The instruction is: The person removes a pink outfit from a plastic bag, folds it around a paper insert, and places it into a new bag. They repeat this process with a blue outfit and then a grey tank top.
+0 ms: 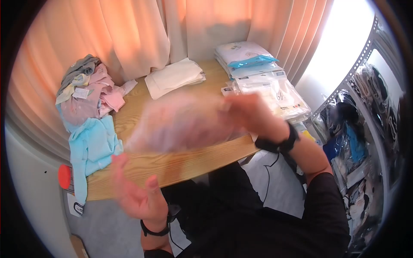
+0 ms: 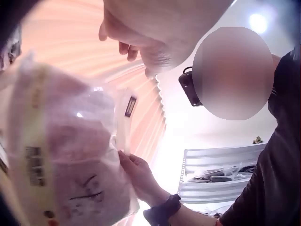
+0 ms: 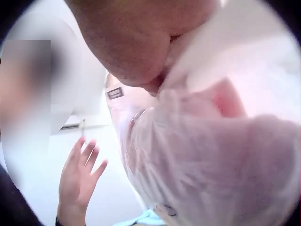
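Bag (image 2: 61, 155) w/ unreadable label (image 2: 130, 106), marker scrawl (image 2: 87, 188), in rt hand (image 2: 141, 175).

Bare tabletop (image 1: 180, 167) between clothes heap (image 1: 90, 99), packets (image 1: 271, 86)

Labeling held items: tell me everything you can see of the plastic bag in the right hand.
The bag is a clear, crinkly plastic pouch packed with something pink, apparently cloth. A small dark label sits by its flap, and dark pen marks and print show on one face. Motion-blurred in the head view, it hangs in the air above the wooden table, lying roughly flat. The right hand pinches its right edge; the left hand is open below it and looks clear of it.
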A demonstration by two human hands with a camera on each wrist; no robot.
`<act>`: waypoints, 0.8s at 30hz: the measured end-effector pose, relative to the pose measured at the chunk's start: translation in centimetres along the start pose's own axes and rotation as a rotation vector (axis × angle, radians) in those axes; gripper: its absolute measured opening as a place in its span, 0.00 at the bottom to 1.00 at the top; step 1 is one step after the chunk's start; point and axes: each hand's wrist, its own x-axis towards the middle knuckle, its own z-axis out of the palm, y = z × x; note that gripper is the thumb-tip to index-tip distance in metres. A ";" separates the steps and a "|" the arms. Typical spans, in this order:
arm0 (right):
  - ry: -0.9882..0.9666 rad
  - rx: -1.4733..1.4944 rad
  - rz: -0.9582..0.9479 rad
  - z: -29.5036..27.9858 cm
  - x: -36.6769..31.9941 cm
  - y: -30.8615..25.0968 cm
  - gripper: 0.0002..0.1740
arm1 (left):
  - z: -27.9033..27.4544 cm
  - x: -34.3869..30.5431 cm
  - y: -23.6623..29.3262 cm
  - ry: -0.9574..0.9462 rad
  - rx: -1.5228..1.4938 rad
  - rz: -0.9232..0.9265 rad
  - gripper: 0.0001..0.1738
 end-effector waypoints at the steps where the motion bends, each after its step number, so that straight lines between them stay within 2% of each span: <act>1: 0.130 0.083 0.109 -0.6 0.9 2.2 0.07 | -0.2 -0.4 -1.1 0.005 -0.018 -0.015 0.23; 3: 0.316 0.139 0.680 -3.5 3.8 3.6 0.11 | -0.2 -1.9 -3.5 0.011 -0.059 -0.057 0.23; 5: 0.531 0.223 0.685 -5.2 4.0 9.4 0.16 | -0.5 -4.7 -6.1 -0.060 -0.011 -0.338 0.24; 9: 0.844 0.503 0.809 -6.2 3.2 21.4 0.13 | -0.1 -9.2 -9.9 -0.214 0.074 -0.816 0.22; 11: 0.954 0.715 0.844 -5.5 2.8 26.3 0.14 | 0.2 -10.5 -11.1 -0.265 0.200 -0.760 0.22; 13: 0.807 0.692 1.094 -5.1 -1.1 36.8 0.14 | 0.3 -10.9 -11.7 -0.314 0.282 -0.701 0.21; 14: 0.729 0.678 1.216 -4.8 -1.8 40.0 0.14 | 0.4 -10.9 -11.7 -0.335 0.298 -0.672 0.21; 17: 0.935 0.677 1.186 -2.9 -1.1 40.2 0.16 | 0.4 -11.1 -11.6 -0.341 0.324 -0.658 0.20; 19: 0.993 0.668 1.167 -2.4 -0.4 40.8 0.11 | 0.6 -10.9 -11.6 -0.333 0.335 -0.664 0.19; 20: 0.937 0.581 1.170 -2.3 0.0 41.3 0.08 | 0.8 -10.8 -11.5 -0.335 0.340 -0.661 0.18; 21: 0.734 0.333 1.161 -2.5 0.2 42.0 0.07 | 0.9 -10.7 -11.4 -0.341 0.344 -0.659 0.17; 22: 0.487 -0.038 1.115 -2.8 0.1 43.1 0.06 | 1.0 -10.8 -11.5 -0.346 0.359 -0.642 0.17; 23: 0.202 -0.464 0.974 -3.5 -0.2 43.4 0.07 | 1.1 -10.8 -11.5 -0.350 0.373 -0.622 0.16; 24: 0.061 -0.610 0.871 -4.2 -0.3 43.7 0.08 | 1.2 -10.8 -11.6 -0.352 0.388 -0.601 0.16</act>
